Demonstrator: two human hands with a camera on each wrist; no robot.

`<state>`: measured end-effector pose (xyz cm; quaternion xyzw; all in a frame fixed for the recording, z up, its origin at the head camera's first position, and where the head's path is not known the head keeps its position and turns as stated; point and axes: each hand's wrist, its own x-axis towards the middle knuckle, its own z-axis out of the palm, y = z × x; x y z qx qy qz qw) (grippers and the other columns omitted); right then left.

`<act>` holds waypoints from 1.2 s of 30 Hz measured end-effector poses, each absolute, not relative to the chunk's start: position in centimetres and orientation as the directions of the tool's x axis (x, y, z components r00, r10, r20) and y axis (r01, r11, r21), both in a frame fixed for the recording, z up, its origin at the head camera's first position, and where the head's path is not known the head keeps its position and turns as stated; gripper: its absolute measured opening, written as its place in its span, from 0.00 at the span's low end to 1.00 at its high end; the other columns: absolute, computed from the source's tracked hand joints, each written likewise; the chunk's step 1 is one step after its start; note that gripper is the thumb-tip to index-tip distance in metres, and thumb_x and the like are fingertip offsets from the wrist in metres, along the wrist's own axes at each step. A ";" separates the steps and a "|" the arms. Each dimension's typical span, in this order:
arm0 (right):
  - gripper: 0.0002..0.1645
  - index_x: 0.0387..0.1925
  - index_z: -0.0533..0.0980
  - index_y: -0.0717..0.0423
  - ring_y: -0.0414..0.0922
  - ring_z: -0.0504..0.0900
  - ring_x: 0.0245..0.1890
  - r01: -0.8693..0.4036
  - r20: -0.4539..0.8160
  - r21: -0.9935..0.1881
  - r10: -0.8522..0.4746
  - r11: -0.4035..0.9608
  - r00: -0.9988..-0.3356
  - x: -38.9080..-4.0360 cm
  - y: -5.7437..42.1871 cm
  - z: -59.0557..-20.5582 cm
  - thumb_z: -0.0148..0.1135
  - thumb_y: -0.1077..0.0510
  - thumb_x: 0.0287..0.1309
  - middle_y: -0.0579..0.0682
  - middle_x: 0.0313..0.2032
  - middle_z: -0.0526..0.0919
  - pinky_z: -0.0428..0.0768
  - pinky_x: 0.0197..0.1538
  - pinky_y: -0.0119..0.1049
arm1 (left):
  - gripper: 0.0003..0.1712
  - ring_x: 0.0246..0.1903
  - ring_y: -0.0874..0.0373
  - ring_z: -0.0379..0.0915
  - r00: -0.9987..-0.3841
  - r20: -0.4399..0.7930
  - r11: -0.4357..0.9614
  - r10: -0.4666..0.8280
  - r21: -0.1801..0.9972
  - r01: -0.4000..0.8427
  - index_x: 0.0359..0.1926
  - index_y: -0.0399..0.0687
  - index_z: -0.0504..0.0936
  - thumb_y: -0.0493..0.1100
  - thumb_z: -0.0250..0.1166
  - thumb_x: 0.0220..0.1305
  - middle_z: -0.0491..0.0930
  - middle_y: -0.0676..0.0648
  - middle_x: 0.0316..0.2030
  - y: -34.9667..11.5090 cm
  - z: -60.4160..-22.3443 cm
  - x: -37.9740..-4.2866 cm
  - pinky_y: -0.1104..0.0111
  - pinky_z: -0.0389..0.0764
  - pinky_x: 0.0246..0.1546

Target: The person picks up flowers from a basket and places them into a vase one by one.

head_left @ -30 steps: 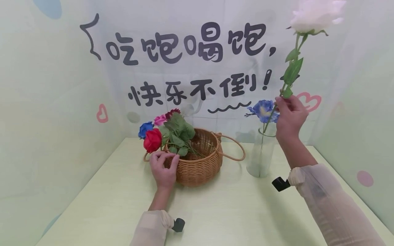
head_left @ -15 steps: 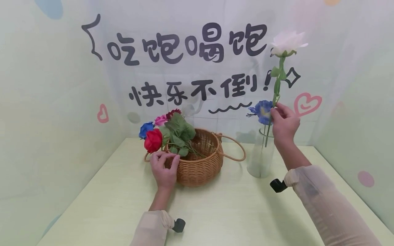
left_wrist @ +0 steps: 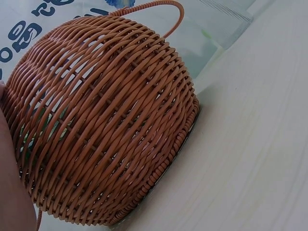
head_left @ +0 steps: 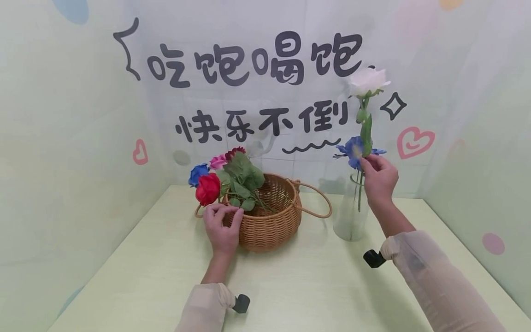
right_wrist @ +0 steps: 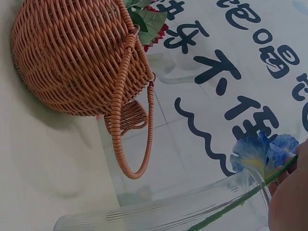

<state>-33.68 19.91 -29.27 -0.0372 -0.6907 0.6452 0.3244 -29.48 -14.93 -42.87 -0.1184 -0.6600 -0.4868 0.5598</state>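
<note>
My right hand (head_left: 376,174) pinches the green stem of a white rose (head_left: 367,81) just above the rim of a clear glass vase (head_left: 351,210). The stem runs down inside the vase (right_wrist: 192,211), beside a blue flower (head_left: 354,149) that stands in it. My left hand (head_left: 221,227) grips the near left rim of a brown wicker basket (head_left: 271,216). The basket (left_wrist: 106,120) holds a red rose (head_left: 206,188), a blue one (head_left: 197,172), a pink one and a dark red one with green leaves.
The pale green table (head_left: 298,286) sits in a corner of walls with printed black characters and hearts. One loop handle of the basket (right_wrist: 130,130) points toward the vase. Bare table surface lies in front of both.
My right hand has lowered the white rose, moving it left, and its stem has slid down into the vase. The left hand has stayed on the basket rim.
</note>
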 end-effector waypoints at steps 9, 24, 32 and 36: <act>0.18 0.45 0.82 0.65 0.35 0.77 0.33 -0.342 0.471 -0.879 0.492 0.333 -0.732 -33.7 20.0 -30.8 0.65 0.54 0.60 0.40 0.29 0.80 0.73 0.37 0.26 | 0.05 0.42 0.47 0.66 -0.343 0.857 0.499 -0.384 0.505 0.704 0.28 0.42 0.86 0.38 0.73 0.51 0.72 0.39 0.34 -14.9 -42.8 -29.5 0.62 0.62 0.49; 0.15 0.35 0.83 0.70 0.47 0.68 0.38 -0.296 0.578 -0.796 0.520 0.527 -0.629 -32.7 19.5 -32.2 0.67 0.58 0.58 0.60 0.33 0.77 0.64 0.44 0.40 | 0.05 0.41 0.41 0.66 -0.340 0.851 0.493 -0.400 0.512 0.703 0.26 0.36 0.84 0.31 0.73 0.48 0.71 0.35 0.33 -14.2 -41.7 -28.3 0.61 0.61 0.47; 0.16 0.39 0.83 0.69 0.48 0.67 0.41 -0.259 0.569 -0.800 0.547 0.542 -0.614 -32.5 19.4 -33.3 0.69 0.57 0.56 0.58 0.38 0.76 0.64 0.44 0.41 | 0.05 0.43 0.48 0.66 -0.346 0.855 0.506 -0.386 0.509 0.696 0.28 0.42 0.86 0.39 0.73 0.51 0.71 0.40 0.34 -14.9 -43.1 -29.6 0.62 0.62 0.49; 0.19 0.40 0.82 0.70 0.54 0.67 0.46 -0.277 0.574 -0.804 0.563 0.526 -0.594 -32.4 19.3 -33.7 0.72 0.58 0.53 0.60 0.42 0.77 0.65 0.50 0.46 | 0.04 0.43 0.48 0.66 -0.348 0.853 0.503 -0.389 0.513 0.696 0.28 0.42 0.86 0.36 0.74 0.49 0.71 0.39 0.35 -15.0 -43.1 -29.6 0.61 0.62 0.49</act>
